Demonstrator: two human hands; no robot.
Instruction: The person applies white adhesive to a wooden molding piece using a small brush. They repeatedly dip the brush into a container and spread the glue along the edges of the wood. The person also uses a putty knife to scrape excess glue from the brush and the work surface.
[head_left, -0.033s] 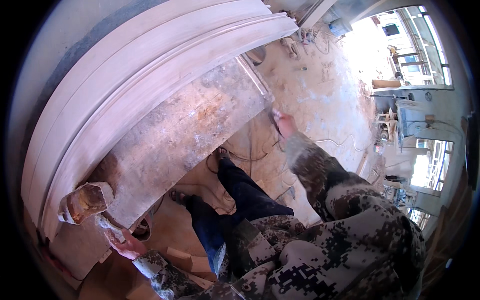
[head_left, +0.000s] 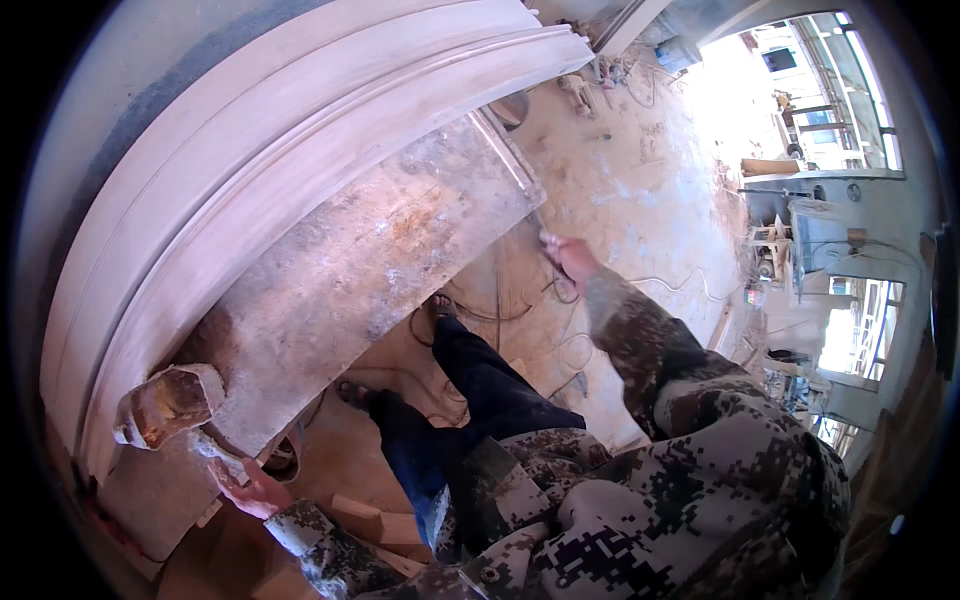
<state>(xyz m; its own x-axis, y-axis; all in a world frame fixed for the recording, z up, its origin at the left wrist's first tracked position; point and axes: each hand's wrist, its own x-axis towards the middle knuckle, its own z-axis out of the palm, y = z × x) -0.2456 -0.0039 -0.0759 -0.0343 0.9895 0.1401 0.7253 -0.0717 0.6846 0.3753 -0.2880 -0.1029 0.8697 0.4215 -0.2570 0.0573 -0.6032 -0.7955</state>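
My left hand (head_left: 262, 492), at the lower left, is closed round a whitish, crusted handle (head_left: 215, 450). That handle reaches the edge of a crusted container (head_left: 170, 405) with amber-brown stuff inside; whether the two are joined I cannot tell. The container sits at the near left end of a long, stained board (head_left: 340, 270). Beyond the board's far right corner, my right hand (head_left: 572, 259) is closed on a thin tool, mostly hidden and smeared by motion. Long white moulded trim (head_left: 270, 210) lies along the board's far side.
A round bucket (head_left: 284, 458) stands below the board, near my left hand. Cords (head_left: 500, 310) and hoses run over the dusty floor (head_left: 640, 170) by my feet. Pieces of wood (head_left: 375, 520) lie at the lower left. Tools and a light-blue bucket (head_left: 678, 54) stand at the back.
My right hand has shifted slightly right and toward me, away from the board's corner. The left hand and the container hold nearly the same place.
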